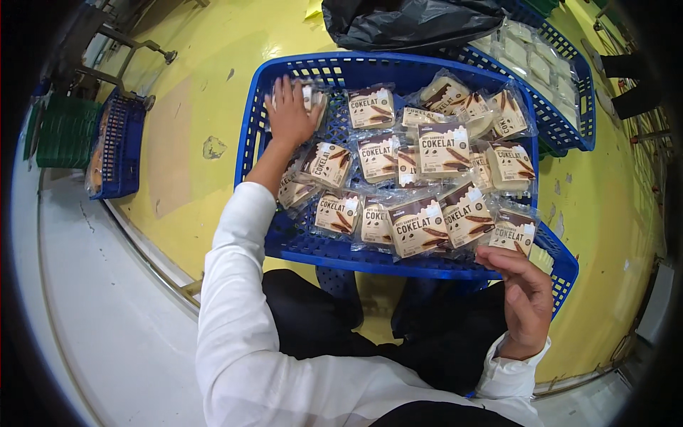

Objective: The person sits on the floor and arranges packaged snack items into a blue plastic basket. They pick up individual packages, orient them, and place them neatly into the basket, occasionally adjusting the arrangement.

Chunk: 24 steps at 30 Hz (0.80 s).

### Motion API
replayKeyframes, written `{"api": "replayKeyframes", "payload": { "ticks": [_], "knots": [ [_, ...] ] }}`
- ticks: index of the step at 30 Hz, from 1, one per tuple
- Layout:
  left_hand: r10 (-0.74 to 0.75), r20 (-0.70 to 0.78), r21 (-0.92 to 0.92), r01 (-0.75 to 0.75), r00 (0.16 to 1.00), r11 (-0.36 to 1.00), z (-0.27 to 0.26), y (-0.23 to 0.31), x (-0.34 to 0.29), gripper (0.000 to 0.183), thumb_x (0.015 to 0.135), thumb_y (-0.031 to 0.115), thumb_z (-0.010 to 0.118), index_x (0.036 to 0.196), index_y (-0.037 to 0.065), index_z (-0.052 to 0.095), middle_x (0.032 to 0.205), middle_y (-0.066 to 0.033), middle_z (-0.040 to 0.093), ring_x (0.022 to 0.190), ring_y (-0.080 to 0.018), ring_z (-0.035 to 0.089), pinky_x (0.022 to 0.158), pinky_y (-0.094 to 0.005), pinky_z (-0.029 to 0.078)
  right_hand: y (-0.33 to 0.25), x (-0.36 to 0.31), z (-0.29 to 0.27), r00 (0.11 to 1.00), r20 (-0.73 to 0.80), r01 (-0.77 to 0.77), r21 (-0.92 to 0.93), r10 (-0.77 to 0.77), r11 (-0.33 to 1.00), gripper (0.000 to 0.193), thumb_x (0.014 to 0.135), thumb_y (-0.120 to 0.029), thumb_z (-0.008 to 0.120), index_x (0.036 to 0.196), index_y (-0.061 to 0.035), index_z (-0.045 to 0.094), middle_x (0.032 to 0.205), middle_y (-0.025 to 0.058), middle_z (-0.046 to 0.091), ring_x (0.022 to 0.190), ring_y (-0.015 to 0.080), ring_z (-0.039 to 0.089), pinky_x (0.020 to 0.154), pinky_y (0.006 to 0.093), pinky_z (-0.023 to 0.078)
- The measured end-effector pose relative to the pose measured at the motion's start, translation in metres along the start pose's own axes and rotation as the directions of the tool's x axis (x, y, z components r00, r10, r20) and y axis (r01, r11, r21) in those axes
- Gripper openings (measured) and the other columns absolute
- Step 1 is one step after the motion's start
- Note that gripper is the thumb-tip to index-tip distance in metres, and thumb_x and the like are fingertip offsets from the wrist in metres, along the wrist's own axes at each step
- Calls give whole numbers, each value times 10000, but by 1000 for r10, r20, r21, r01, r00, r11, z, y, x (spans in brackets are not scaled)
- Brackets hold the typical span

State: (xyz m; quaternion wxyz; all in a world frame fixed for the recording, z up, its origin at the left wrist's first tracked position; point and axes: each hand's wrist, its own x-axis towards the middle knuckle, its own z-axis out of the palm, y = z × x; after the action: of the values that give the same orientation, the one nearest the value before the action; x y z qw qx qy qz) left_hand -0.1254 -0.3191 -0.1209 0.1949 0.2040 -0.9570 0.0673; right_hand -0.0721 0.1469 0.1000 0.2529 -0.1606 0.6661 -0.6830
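A blue plastic crate (398, 265) with slotted walls is in front of me, holding several clear-wrapped sandwich bread packs (444, 148) with brown and cream labels. The packs lie loosely, some overlapping, most with the label upward. At the crate's far left corner, my left hand (294, 117) lies over a wrapped pack (316, 99), its fingers stretched out flat on top and partly hiding it. By the near right corner hovers my right hand (525, 295), fingers slightly bent and apart with nothing in them, close to a sandwich pack (514, 231).
Another blue crate (585, 107) with wrapped pale packs stands at the far right, beside a black plastic bag (405, 25). On the left are a blue basket (121, 146), stacked green crates (65, 132) and a metal wheeled frame (128, 53). A person's dark-clad legs (633, 82) show at far right.
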Motion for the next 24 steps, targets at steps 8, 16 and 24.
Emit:
{"api": "replayKeyframes", "payload": {
  "ticks": [8, 16, 24],
  "knots": [
    [141, -61, -180, -150, 988, 972, -20, 43, 7, 670, 903, 456, 588, 1411, 46, 437, 1481, -209, 376, 1426, -351, 282, 1155, -540, 192, 0, -1, -3, 1000, -32, 1, -5, -1, 1000, 506, 883, -337, 639, 1157, 89, 624, 1189, 272, 619, 1131, 346, 605, 1009, 436, 448],
    [458, 298, -382, -335, 837, 861, 3, 113, 10, 633, 829, 432, 642, 1411, 250, 472, 1481, -180, 389, 1379, -375, 357, 1039, -612, 374, -4, -1, 8, 998, -37, -44, 29, 45, 999, 531, 869, -369, 670, 1148, 82, 640, 1194, 249, 628, 1147, 327, 589, 1039, 424, 402],
    [422, 341, -260, -347, 840, 901, 6, 70, 11, 666, 821, 333, 648, 1445, 253, 432, 1536, -169, 321, 1415, -367, 314, 1081, -610, 331, -2, -2, 4, 1000, 11, -24, 35, 24, 999, 522, 881, -352, 652, 1158, 90, 628, 1207, 254, 619, 1144, 331, 590, 1038, 426, 404]
  ]
}}
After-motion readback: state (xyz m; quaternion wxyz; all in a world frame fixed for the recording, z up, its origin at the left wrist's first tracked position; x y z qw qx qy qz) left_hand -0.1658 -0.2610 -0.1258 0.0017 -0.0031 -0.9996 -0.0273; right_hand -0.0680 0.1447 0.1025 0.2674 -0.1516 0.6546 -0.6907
